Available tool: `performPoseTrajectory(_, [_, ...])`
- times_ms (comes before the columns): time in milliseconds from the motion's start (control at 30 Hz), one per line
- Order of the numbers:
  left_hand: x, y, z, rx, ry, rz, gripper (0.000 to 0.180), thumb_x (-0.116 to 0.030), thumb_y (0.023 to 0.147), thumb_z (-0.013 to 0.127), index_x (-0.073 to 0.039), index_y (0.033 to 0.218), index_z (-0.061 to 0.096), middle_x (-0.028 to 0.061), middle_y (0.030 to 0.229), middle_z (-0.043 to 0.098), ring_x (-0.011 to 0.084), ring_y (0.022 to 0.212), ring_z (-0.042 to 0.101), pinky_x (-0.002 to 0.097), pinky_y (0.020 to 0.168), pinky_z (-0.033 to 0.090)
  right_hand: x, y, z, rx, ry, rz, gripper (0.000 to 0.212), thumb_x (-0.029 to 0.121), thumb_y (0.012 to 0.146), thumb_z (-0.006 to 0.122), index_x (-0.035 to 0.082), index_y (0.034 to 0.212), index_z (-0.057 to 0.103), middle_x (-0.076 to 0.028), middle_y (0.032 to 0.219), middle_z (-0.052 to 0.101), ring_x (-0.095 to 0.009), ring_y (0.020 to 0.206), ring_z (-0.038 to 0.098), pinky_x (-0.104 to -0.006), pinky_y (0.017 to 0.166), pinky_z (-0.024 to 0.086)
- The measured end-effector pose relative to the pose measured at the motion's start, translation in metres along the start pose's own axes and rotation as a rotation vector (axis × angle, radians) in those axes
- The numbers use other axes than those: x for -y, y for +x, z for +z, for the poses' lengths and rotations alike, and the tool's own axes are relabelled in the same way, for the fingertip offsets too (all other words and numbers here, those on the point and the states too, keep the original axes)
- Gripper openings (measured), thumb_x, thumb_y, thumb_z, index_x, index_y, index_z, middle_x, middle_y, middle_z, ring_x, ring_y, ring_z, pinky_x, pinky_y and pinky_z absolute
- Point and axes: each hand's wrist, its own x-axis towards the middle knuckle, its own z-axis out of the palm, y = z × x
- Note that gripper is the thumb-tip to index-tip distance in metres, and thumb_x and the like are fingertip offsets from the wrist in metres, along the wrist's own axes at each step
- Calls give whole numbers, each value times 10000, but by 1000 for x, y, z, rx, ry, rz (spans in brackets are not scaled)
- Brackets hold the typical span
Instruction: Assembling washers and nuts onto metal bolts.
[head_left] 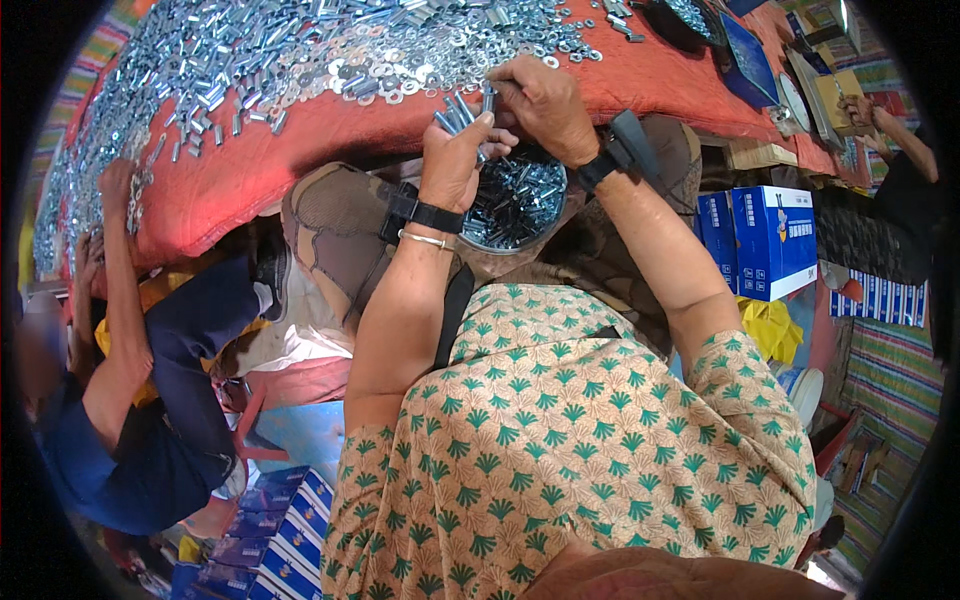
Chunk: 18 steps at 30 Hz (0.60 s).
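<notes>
My left hand (455,165) is closed around several shiny bolts (456,115), whose ends stick up past the fingers. Close beside it, my right hand (545,105) pinches one short metal piece, seemingly a bolt with a sleeve (489,98), between thumb and fingers. Both hands are above the near side of a round metal bowl (505,247) full of dark and silvery bolts (515,205), which sits between my knees. Just beyond my hands, washers (395,97) and short metal sleeves (215,95) lie heaped on a red cloth (640,95).
At the left, a person's hand (115,190) reaches into the heap's edge. Another person's hands (868,115) hold a box at the far right. Blue and white cartons (770,240) stand right of my arm, and more boxes (270,535) lie lower left. A dark tray (685,25) sits on the cloth.
</notes>
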Motion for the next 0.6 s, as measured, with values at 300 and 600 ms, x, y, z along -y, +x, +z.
performPoseTrajectory(300, [1, 1, 0, -28, -1, 47, 155, -87, 888, 600, 37, 978, 615, 97, 833, 659, 162, 658, 643, 246, 542, 506, -6, -22, 9, -17, -73, -191, 302, 42, 760, 605, 45, 1060, 570, -131, 937, 613, -309, 801, 631, -345, 647, 523])
performPoseTrajectory(600, [-1, 5, 1, -53, 83, 83, 178, -95, 882, 608, 57, 974, 604, 145, 884, 667, 167, 648, 645, 247, 537, 504, -86, 16, -9, -123, -247, 37, 131, 80, 809, 612, 42, 929, 647, -129, 864, 610, -319, 796, 611, -381, 682, 496])
